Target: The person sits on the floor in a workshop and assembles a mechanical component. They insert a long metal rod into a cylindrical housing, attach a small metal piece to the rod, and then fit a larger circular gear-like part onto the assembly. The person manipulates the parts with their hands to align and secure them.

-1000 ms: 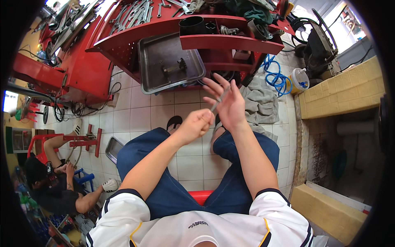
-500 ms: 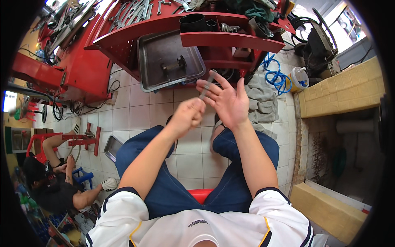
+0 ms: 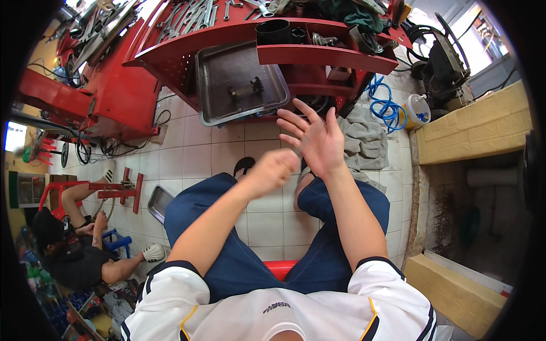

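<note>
My left hand (image 3: 273,171) is closed and blurred by motion, its fist beside the heel of my open right hand. A slim grey metal rod (image 3: 305,137) shows faintly as a smear between the fist and my right palm; its exact kind I cannot make out. Palm up and fingers spread, my right hand (image 3: 319,142) is held over the tiled floor. Beyond both hands a metal tray (image 3: 213,116) juts from the red workbench, with a dark, greasy metal part (image 3: 248,89) lying in it.
Wrenches (image 3: 190,17) lie on the red bench (image 3: 213,35), above a compartment drawer (image 3: 324,55). A grey cloth (image 3: 364,145), a blue hose (image 3: 384,105) and a white-lidded tub (image 3: 418,108) are on the right. At left, another person (image 3: 74,261) sits near a small tray (image 3: 160,202).
My left fist has moved down and to the right, toward the right palm. The rod, which reached up to my right fingertips, is now mostly hidden or blurred. My right hand stays spread.
</note>
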### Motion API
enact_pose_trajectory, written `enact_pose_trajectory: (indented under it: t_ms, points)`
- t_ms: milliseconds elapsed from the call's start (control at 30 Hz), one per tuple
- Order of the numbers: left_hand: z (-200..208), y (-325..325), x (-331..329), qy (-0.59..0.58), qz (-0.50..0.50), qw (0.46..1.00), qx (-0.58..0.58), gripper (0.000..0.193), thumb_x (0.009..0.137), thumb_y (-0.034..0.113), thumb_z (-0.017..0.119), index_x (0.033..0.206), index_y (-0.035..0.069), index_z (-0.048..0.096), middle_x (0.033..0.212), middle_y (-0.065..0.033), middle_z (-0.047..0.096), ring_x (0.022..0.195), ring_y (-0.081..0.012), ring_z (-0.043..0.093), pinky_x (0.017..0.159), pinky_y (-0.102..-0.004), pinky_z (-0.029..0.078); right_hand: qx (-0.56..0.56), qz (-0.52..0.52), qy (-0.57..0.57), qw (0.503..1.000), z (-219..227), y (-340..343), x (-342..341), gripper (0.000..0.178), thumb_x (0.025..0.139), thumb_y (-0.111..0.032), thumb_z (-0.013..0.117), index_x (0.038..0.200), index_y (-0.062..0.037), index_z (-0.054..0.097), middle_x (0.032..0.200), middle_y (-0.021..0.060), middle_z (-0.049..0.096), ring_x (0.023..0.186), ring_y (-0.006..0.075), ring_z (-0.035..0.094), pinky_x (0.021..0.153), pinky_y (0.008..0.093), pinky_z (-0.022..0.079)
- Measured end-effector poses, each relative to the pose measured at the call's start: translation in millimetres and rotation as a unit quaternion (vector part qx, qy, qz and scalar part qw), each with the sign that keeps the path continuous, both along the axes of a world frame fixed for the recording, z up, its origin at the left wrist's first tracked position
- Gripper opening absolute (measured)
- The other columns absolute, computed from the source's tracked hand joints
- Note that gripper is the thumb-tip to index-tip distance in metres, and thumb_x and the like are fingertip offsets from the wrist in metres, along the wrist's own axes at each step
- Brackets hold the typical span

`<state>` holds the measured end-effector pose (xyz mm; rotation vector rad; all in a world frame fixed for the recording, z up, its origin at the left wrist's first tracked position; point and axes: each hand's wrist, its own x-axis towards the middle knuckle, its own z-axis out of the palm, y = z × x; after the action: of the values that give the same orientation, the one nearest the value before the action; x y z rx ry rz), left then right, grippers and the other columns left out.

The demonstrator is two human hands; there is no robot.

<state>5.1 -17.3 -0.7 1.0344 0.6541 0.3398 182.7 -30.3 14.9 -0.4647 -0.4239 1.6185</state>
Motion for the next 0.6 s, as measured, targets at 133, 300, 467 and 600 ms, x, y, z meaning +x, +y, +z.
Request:
enact_pose_trajectory:
  t_ms: [133, 300, 467, 600]
  points:
    - [-3, 22, -3, -0.045, 0.082, 0.995, -0.024, 0.031, 0.107, 0.037, 0.048, 0.090, 0.011, 0.053, 0.058, 0.0085, 0.033, 0.044, -0.0020, 0.026, 0.041, -0.0224, 0.016, 0.015, 0.006, 0.030, 0.999, 2, -2, 0, 0.082, 0.103, -0.067, 0.022, 0.152, -0.0029, 0.034, 0.146, 0.0270, 0.049, 0.135, 0.0372, 0.048, 0.108, 0.0498, 0.041]
    - [-6, 2, 0, -0.012, -0.011, 1.000, -0.001, 0.034, 0.108, 0.039, 0.046, 0.089, 0.011, 0.052, 0.058, 0.0089, 0.031, 0.044, -0.0024, 0.024, 0.040, -0.0227, 0.015, -0.034, -0.019, -0.017, 0.999, 3, -2, -3, 0.083, 0.102, -0.068, 0.020, 0.151, -0.0026, 0.034, 0.143, 0.0268, 0.052, 0.133, 0.0376, 0.049, 0.108, 0.0500, 0.040]
    - [3, 29, -6, -0.042, 0.105, 0.994, -0.008, 0.033, 0.107, 0.038, 0.049, 0.088, 0.011, 0.052, 0.059, 0.0098, 0.032, 0.046, -0.0017, 0.025, 0.043, -0.0212, 0.017, -0.004, -0.002, -0.003, 1.000, 3, -5, -1, 0.081, 0.103, -0.067, 0.016, 0.149, -0.0037, 0.038, 0.138, 0.0233, 0.056, 0.127, 0.0328, 0.055, 0.106, 0.0471, 0.043]
    - [-1, 5, -3, -0.013, 0.007, 1.000, -0.017, 0.031, 0.107, 0.037, 0.050, 0.088, 0.012, 0.053, 0.059, 0.0094, 0.033, 0.046, -0.0014, 0.025, 0.041, -0.0219, 0.015, -0.021, -0.010, 0.001, 1.000, 1, -2, -3, 0.081, 0.103, -0.067, 0.020, 0.150, -0.0026, 0.036, 0.141, 0.0257, 0.054, 0.131, 0.0358, 0.052, 0.107, 0.0488, 0.043]
